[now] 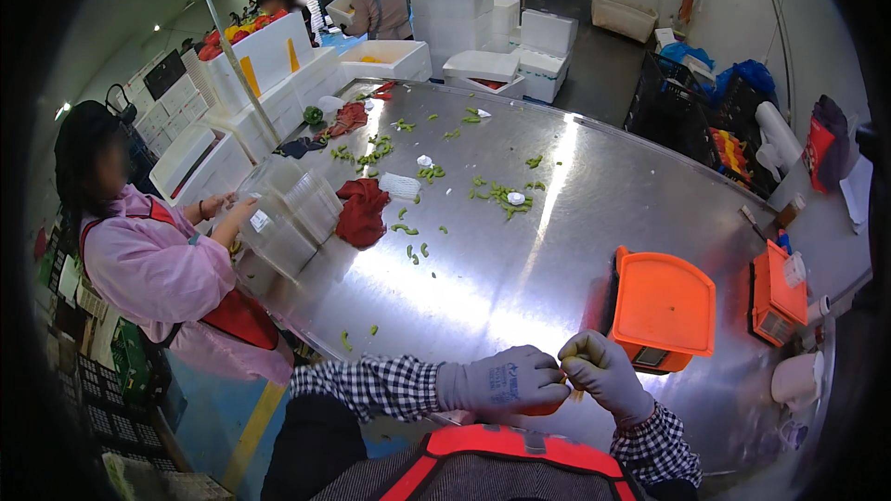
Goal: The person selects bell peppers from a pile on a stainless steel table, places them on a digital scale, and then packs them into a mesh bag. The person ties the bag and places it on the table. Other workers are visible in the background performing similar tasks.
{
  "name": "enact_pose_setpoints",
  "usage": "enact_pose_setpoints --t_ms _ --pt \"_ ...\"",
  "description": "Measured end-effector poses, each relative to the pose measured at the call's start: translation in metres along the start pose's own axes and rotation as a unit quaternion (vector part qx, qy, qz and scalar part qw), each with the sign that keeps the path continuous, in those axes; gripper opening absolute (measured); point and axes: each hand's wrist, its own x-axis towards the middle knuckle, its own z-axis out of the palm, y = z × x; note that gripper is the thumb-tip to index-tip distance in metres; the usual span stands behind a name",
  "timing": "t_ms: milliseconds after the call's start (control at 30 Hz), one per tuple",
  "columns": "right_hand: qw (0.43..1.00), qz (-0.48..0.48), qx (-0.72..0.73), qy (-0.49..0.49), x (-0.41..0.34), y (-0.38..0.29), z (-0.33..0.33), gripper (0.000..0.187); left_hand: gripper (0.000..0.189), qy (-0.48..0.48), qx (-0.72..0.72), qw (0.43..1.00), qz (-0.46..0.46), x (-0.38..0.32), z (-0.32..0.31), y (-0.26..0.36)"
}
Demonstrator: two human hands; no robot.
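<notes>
My left hand [508,384], in a grey work glove, is closed around an orange-red object [544,408], possibly a bell pepper; the glove covers most of it. Beside it, the thumb and fingers of my right hand [604,377], gloved the same way, are pinched together at the object's right end. A small yellowish piece [576,395] shows just under those fingertips; what it is cannot be made out. Both hands are low over the near edge of a stainless steel table [452,306]. Close to my right hand stands an orange weighing scale [665,306].
Green pods [505,198] lie scattered over the table. Red cloths [362,212] and clear plastic containers [289,219] are at the left, where a person in pink [156,257] handles the containers. A second orange scale [778,296] and a pink jug [797,379] line the right edge.
</notes>
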Motion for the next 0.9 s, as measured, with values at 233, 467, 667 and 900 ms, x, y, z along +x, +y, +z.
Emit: enact_pose_setpoints --t_ms 233,467,667,900 --pt "0.999 -0.014 -0.032 -0.022 0.007 0.006 -0.009 0.018 0.014 -0.100 0.139 0.985 0.007 0.007 -0.013 -0.012" --pt "0.973 -0.068 -0.208 0.066 0.017 0.071 -0.013 0.017 0.018 -0.082 0.057 0.995 -0.019 0.012 -0.020 -0.007" --pt "0.947 -0.163 -0.244 0.128 0.008 0.097 -0.009 0.006 0.029 -0.131 -0.284 0.906 -0.286 0.005 -0.024 -0.019" --pt "0.880 -0.266 -0.356 0.170 0.010 0.072 0.010 0.009 0.030 -0.081 -0.393 0.821 -0.405 -0.005 -0.023 -0.036"
